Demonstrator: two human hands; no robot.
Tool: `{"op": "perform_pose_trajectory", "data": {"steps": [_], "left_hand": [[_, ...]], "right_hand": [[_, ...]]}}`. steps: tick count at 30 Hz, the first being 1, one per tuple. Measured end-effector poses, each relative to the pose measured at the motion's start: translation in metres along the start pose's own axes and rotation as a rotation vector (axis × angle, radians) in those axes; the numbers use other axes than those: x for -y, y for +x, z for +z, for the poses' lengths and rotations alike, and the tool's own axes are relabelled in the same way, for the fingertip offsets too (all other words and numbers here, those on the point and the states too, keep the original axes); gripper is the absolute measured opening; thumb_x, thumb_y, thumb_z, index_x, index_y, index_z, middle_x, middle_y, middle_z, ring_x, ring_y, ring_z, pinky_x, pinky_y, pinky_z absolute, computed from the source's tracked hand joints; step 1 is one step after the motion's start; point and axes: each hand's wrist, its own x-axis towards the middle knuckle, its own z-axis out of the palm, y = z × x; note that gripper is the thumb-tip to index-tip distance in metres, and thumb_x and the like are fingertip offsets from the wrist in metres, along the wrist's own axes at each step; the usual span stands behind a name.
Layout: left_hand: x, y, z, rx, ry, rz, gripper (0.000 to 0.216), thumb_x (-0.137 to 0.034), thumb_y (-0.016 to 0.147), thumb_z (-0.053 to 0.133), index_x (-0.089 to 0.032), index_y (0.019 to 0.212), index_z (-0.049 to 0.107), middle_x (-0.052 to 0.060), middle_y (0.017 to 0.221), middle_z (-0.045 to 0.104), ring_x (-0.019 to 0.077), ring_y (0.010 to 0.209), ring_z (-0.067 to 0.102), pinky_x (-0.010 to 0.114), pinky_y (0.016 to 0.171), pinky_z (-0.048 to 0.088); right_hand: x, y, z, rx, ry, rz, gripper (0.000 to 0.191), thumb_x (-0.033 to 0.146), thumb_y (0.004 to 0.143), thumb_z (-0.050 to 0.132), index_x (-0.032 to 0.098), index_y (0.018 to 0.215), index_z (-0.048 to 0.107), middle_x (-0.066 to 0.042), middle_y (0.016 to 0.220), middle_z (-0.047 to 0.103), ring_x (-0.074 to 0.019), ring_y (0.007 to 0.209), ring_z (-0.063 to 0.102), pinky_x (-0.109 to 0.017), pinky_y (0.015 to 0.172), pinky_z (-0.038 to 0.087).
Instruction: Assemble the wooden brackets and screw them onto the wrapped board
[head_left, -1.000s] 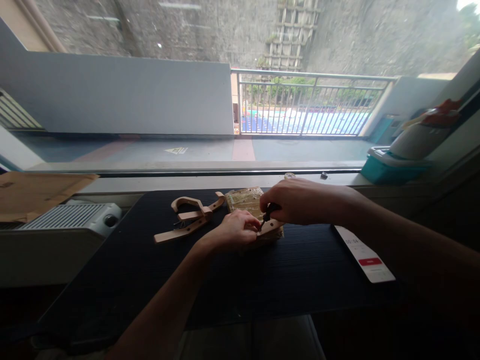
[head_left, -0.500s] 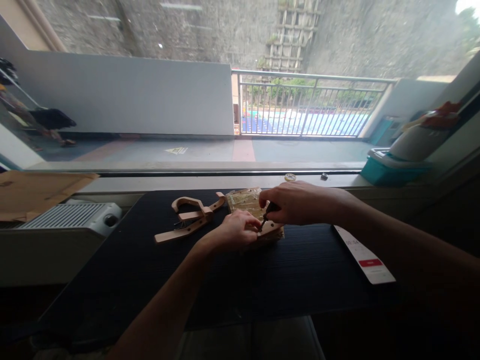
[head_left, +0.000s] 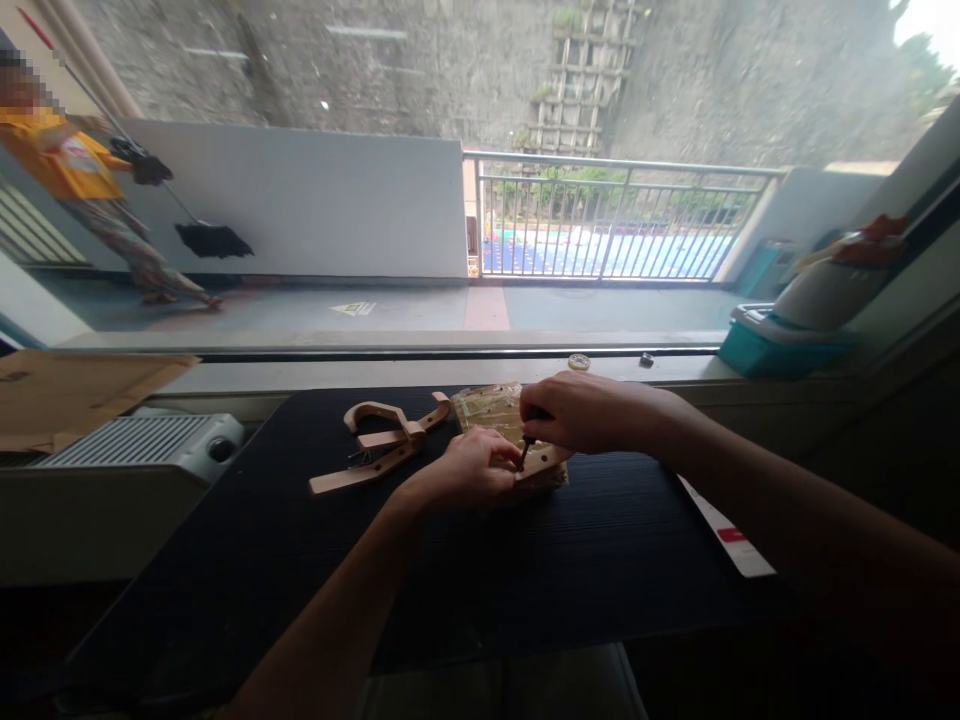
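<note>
My right hand (head_left: 589, 412) is closed around the dark handle of a screwdriver (head_left: 528, 442), its shaft pointing down. The tip meets a pale wooden strip with holes (head_left: 543, 461), which lies on a block wrapped in clear plastic (head_left: 487, 402). Beside the tip, my left hand (head_left: 476, 466) has its fingers bent together, pressing on the strip's left end. Exactly what those fingertips grip is partly hidden. Left of the block, a curved wooden hook assembly (head_left: 390, 438) with holes lies on the black table (head_left: 300, 580).
A phone (head_left: 724, 530) lies partly under my right forearm. Behind the table are a sill with a tape roll (head_left: 578, 362) and a teal box (head_left: 787, 340). A radiator (head_left: 150, 440) and cardboard (head_left: 90, 390) stand left. Outside the window, a person (head_left: 97, 190) carries a broom and dustpan.
The screwdriver stands more upright, and my right hand has turned slightly with it. My left hand stays at the strip. Outside, the person has walked further into view from the left.
</note>
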Motion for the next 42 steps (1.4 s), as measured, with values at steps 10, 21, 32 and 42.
{"op": "perform_pose_trajectory", "data": {"steps": [10,21,32,42], "left_hand": [[0.032,-0.020,0.023,-0.357,-0.282,0.095,0.050,-0.033,0.067,0.071,-0.020,0.114,0.060,0.010,0.128,0.054,0.0292,0.123,0.045,0.043,0.106,0.032],[0.031,-0.027,0.022,-0.594,0.122,0.013,0.045,-0.028,0.069,0.066,-0.018,0.113,0.059,0.011,0.121,0.058,0.0296,0.120,0.046,0.047,0.106,0.029],[-0.001,-0.022,0.011,-0.395,0.477,-0.015,0.012,-0.019,0.073,0.054,-0.020,0.068,0.065,0.003,0.076,0.066,0.0227,0.092,0.057,0.057,0.104,0.017],[0.018,-0.009,0.016,-0.451,0.417,-0.015,0.011,-0.032,0.073,0.062,-0.027,0.069,0.071,0.000,0.081,0.065,0.0204,0.090,0.055,0.053,0.103,0.019]], "right_hand": [[0.005,0.000,0.007,-0.041,0.026,0.033,0.022,0.032,0.083,0.044,0.017,0.080,0.061,-0.004,0.072,0.063,-0.0112,0.056,0.048,-0.023,0.050,0.029],[0.014,0.011,0.008,-0.038,-0.054,0.028,0.024,0.031,0.083,0.042,0.018,0.084,0.062,-0.006,0.077,0.065,-0.0152,0.064,0.054,-0.024,0.053,0.030],[0.020,0.014,0.006,-0.059,-0.010,-0.015,0.019,0.024,0.078,0.048,0.018,0.090,0.061,-0.006,0.085,0.066,-0.0168,0.073,0.056,-0.025,0.059,0.033],[0.012,0.025,0.013,-0.088,0.035,-0.019,0.017,0.021,0.075,0.046,0.016,0.083,0.060,-0.007,0.077,0.065,-0.0148,0.066,0.055,-0.023,0.054,0.032]]}}
